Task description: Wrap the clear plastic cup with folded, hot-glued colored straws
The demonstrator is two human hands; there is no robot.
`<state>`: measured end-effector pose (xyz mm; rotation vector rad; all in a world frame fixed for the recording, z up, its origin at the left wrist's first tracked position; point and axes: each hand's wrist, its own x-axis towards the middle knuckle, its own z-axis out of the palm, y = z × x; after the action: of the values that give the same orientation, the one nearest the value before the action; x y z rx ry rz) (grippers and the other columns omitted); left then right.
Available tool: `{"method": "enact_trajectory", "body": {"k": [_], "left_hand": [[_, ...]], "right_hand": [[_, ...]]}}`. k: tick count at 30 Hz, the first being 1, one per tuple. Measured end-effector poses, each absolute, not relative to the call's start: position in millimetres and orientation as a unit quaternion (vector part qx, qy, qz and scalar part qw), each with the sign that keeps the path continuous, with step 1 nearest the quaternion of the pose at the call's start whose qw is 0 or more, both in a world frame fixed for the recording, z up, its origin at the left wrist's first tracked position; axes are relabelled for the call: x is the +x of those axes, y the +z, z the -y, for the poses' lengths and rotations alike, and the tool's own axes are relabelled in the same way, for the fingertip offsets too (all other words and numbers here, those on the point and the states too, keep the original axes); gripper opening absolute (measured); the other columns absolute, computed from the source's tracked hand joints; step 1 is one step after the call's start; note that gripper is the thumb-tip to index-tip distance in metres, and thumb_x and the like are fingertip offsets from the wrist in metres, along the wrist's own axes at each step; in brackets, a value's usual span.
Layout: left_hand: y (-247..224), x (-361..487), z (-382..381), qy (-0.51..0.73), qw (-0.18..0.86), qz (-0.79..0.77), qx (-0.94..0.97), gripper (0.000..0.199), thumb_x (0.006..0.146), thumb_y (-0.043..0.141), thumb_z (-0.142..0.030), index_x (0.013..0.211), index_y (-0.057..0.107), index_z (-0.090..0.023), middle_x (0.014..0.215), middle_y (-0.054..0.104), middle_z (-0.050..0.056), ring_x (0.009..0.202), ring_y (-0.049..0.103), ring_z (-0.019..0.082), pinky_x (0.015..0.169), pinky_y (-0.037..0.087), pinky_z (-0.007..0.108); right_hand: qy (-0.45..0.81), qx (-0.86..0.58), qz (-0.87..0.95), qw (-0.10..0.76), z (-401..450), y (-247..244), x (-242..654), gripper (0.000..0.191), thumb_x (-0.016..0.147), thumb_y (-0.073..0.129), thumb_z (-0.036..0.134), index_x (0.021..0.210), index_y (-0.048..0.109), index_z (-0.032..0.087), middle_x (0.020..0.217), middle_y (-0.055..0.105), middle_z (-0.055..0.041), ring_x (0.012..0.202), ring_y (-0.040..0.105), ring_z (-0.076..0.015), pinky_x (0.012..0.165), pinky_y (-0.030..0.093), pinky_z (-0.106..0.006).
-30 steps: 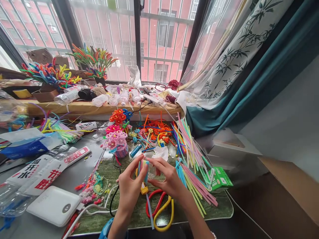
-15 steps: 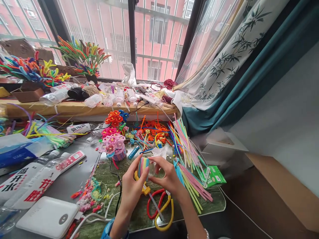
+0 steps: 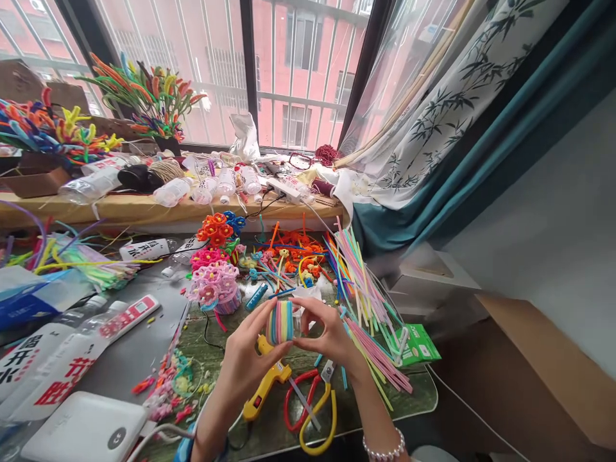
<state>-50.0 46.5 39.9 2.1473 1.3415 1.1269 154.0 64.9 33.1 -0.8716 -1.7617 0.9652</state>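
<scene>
The left hand (image 3: 245, 353) grasps a pastel-striped roll (image 3: 282, 323) between thumb and fingers; the right hand (image 3: 327, 330) pinches its right end with thumb and index finger; the roll is raised over the green mat (image 3: 404, 401), between both hands. Beneath them lies a yellow glue gun (image 3: 262, 393), beside red-and-yellow-handled scissors (image 3: 328, 389); pink fuzzy stems (image 3: 385, 362) lie right of the right hand; crocheted-looking flowers (image 3: 214, 282) stand beyond the left.

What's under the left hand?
A yellow glue gun, its red switch showing. The left hand covers part of it; anything else directly beneath is hidden.
</scene>
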Motion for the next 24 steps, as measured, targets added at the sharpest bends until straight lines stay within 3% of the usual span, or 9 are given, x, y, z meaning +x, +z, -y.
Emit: {"method": "enact_trajectory", "body": {"k": [7, 12, 17, 19, 21, 24], "left_hand": [[40.6, -58.6, -52.1, 0.394, 0.079, -0.446, 0.799, 0.056, 0.078, 0.073, -0.032, 0.131, 0.057, -0.021, 0.122, 0.070, 0.013, 0.105, 0.070, 0.029, 0.089, 0.059, 0.039], [35.0, -65.0, -53.6, 0.382, 0.044, -0.438, 0.813, 0.059, 0.081, 0.070, -0.036, 0.134, 0.052, -0.020, 0.123, 0.068, 0.015, 0.107, 0.069, 0.029, 0.091, 0.057, 0.039], [36.6, -69.8, -53.8, 0.355, 0.129, -0.454, 0.807, 0.088, 0.075, 0.073, -0.050, 0.148, 0.031, -0.025, 0.139, 0.057, 0.015, 0.123, 0.058, 0.030, 0.099, 0.052, 0.042], [35.6, -70.4, -53.9, 0.355, 0.161, -0.467, 0.794, 0.090, 0.078, 0.073, -0.043, 0.151, 0.022, -0.028, 0.146, 0.050, 0.014, 0.128, 0.054, 0.030, 0.101, 0.050, 0.043], [32.6, -69.7, -55.0, 0.359, 0.185, -0.468, 0.786, 0.081, 0.083, 0.070, -0.029, 0.150, 0.024, -0.031, 0.148, 0.047, 0.011, 0.130, 0.053, 0.029, 0.100, 0.051, 0.042], [28.3, -67.1, -58.4, 0.381, 0.219, -0.456, 0.774, 0.069, 0.083, 0.064, -0.015, 0.144, 0.037, -0.032, 0.142, 0.053, 0.009, 0.124, 0.057, 0.026, 0.090, 0.056, 0.035]], "right_hand": [[0.416, -0.340, 0.724, 0.432, -72.5, 31.4, 150.6, 0.061, 0.075, 0.078, 0.037, 0.131, 0.057, 0.022, 0.106, 0.063, -0.0066, 0.061, 0.052, -0.0092, 0.064, 0.053, -0.029], [0.410, -0.343, 0.736, 0.414, -70.9, 35.8, 147.2, 0.059, 0.077, 0.075, 0.030, 0.132, 0.055, 0.022, 0.101, 0.062, -0.0049, 0.063, 0.052, -0.0107, 0.069, 0.054, -0.032], [0.418, -0.361, 0.712, 0.434, -73.4, 30.2, 147.2, 0.059, 0.071, 0.075, 0.021, 0.126, 0.055, 0.024, 0.094, 0.061, -0.0015, 0.066, 0.056, -0.0123, 0.066, 0.052, -0.029], [0.424, -0.364, 0.703, 0.440, -74.4, 29.1, 148.0, 0.060, 0.070, 0.074, 0.016, 0.126, 0.054, 0.025, 0.087, 0.059, 0.0010, 0.068, 0.056, -0.0132, 0.067, 0.052, -0.029], [0.434, -0.364, 0.695, 0.443, -74.3, 29.2, 148.4, 0.063, 0.071, 0.073, 0.014, 0.128, 0.052, 0.027, 0.082, 0.058, 0.0028, 0.069, 0.056, -0.0136, 0.069, 0.051, -0.029], [0.465, -0.351, 0.672, 0.458, -72.1, 29.8, 147.7, 0.072, 0.072, 0.076, 0.018, 0.136, 0.045, 0.030, 0.102, 0.060, -0.0012, 0.071, 0.056, -0.0120, 0.072, 0.052, -0.029]]}}
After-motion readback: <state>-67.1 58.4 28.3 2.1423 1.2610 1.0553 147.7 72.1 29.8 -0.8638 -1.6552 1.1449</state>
